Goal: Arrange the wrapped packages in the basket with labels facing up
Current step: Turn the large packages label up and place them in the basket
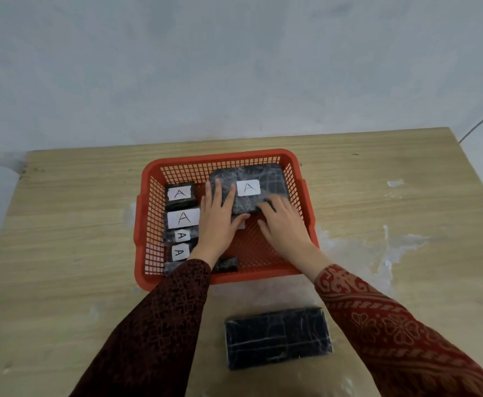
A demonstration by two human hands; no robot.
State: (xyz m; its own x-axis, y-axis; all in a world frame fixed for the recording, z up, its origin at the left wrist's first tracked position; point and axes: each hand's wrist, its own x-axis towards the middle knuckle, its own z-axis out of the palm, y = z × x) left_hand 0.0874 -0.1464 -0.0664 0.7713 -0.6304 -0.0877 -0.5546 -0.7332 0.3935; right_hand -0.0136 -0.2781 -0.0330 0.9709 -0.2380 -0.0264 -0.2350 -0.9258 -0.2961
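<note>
An orange mesh basket (263, 154) stands on the wooden table. Down its left side lie several small black wrapped packages (180, 195) with white "A" labels facing up. A large black wrapped package (266, 173) with an "A" label up rests in the far right corner. My left hand (217, 216) lies flat on its left edge, fingers spread. My right hand (283, 222) presses its near edge, fingers curled over it. Another black wrapped package (277, 338) lies on the table in front of the basket, no label showing.
The table (77, 224) ends at a pale wall behind the basket. A small dark package (227, 265) lies at the basket's near wall, partly under my left sleeve. White smudges mark the table to the right. A cable (481, 121) hangs at far right.
</note>
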